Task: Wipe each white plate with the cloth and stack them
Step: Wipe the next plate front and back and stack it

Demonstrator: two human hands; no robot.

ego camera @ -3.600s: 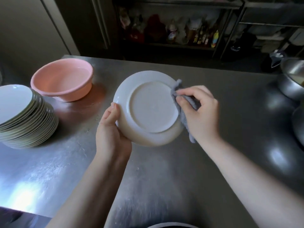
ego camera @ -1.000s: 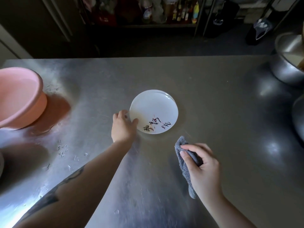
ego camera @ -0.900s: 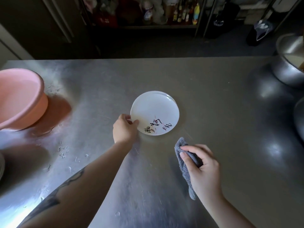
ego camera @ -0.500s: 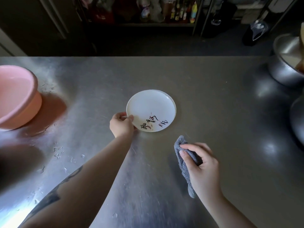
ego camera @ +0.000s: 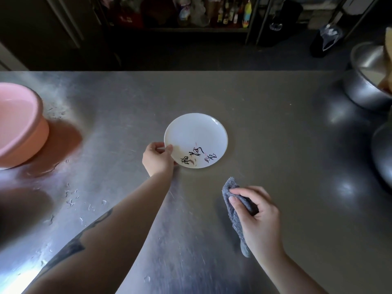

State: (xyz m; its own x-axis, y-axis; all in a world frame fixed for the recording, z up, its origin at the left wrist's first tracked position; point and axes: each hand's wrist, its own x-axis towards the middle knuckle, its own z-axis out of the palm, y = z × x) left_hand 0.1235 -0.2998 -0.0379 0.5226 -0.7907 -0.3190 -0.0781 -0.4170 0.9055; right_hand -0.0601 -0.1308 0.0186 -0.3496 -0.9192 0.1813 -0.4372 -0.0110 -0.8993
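Observation:
A white plate with black brush writing near its front rim lies face up in the middle of the steel table. My left hand pinches the plate's near-left rim between thumb and fingers. My right hand is nearer to me and to the right, off the plate, gripping a grey cloth whose tail hangs down toward the table. The stack of other plates is out of view.
A pink basin stands at the left edge, with water drops scattered on the steel beside it. Steel bowls sit at the far right. Behind the table's far edge are dark shelves with bottles.
The plate, earlier held up and wiped on its underside, now lies face up on the table. Over the last second my left hand turned it slightly by its rim; my right hand stayed put.

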